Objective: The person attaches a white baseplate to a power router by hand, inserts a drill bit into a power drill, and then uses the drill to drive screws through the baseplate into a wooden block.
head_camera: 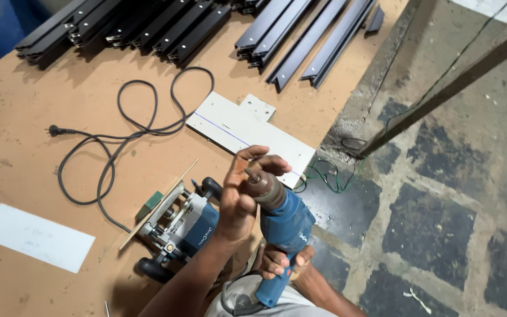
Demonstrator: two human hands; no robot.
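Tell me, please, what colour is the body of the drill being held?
Blue, with a brownish metal chuck; the drill shows only in the head view.

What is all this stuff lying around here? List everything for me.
Drill: one, blue, brownish chuck, held upright over the table edge.
Router: one, blue and silver, black knobs, on the table beside the drill.
Power cord: one, black, looped on the table, unplugged.
White board: one, thin blue line, mid-table.
White sheet: one, near left.
Metal profiles: many, dark, stacked at the far edge.
Wooden strip: one, pale, across the router.
Table: one, brown.
Left hand: fingers at the chuck.
Right hand: gripping the handle.
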